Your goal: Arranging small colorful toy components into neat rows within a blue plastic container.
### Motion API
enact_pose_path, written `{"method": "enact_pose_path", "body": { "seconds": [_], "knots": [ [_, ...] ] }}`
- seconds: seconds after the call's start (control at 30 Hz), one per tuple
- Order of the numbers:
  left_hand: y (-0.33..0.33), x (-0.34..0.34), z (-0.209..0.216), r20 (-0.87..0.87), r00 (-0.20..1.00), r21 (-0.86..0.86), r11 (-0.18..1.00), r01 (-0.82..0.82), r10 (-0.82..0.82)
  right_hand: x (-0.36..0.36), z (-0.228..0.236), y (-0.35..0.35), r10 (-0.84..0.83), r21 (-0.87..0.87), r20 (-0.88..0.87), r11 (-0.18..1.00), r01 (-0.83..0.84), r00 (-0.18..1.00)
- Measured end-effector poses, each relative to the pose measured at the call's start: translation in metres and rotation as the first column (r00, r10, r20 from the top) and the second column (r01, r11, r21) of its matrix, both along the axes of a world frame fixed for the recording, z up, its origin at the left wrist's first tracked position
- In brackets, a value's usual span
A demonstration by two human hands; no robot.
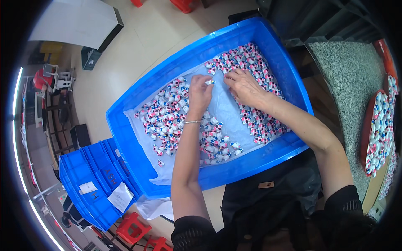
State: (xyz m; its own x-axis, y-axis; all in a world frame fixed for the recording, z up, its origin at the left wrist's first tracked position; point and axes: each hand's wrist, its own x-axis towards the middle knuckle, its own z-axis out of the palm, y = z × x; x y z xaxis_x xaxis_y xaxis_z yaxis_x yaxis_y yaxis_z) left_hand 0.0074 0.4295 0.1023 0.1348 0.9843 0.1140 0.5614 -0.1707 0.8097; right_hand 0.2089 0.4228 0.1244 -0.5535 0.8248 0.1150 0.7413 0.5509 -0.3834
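A large blue plastic bin [180,58] lies before me, lined with a pale sheet [224,109]. My left hand [200,95], with a bracelet on its wrist, pinches a small white figurine [210,82] with blue and dark marks above the sheet. My right hand [244,87] is closed, its fingertips curled down at the edge of the right-hand group; what it holds, if anything, is hidden. Neat rows of pink, white and dark figurines [261,121] fill the bin's right side. On the left lies a loose heap of similar figurines [165,113], jumbled in different directions.
At the right, a red tray [367,125] heaped with more figurines stands by a speckled grey surface [345,79]. Blue crates [90,180] with papers on them sit at the lower left, near red stools [133,228]. A dark bag or cloth [268,196] lies between my arms.
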Motion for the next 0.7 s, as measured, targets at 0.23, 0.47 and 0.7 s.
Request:
{"method": "enact_pose_path", "body": {
  "seconds": [0.23,0.47,0.7],
  "knots": [
    [0.006,0.022,-0.026,0.07,0.997,0.163,0.985,-0.053,0.042,-0.003,-0.007,-0.002,-0.016,0.031,-0.048,0.999,0.018,0.999],
    [0.012,0.027,-0.021,-0.071,0.994,0.172,0.983,-0.071,0.084,-0.02,-0.02,0.006,-0.032,0.165,0.006,0.986,0.03,0.999],
    [-0.012,-0.056,0.018,-0.368,0.929,0.201,0.972,0.125,-0.044,-0.003,-0.004,0.001,0.019,0.015,0.084,1.0,-0.02,0.996]
  ]
}}
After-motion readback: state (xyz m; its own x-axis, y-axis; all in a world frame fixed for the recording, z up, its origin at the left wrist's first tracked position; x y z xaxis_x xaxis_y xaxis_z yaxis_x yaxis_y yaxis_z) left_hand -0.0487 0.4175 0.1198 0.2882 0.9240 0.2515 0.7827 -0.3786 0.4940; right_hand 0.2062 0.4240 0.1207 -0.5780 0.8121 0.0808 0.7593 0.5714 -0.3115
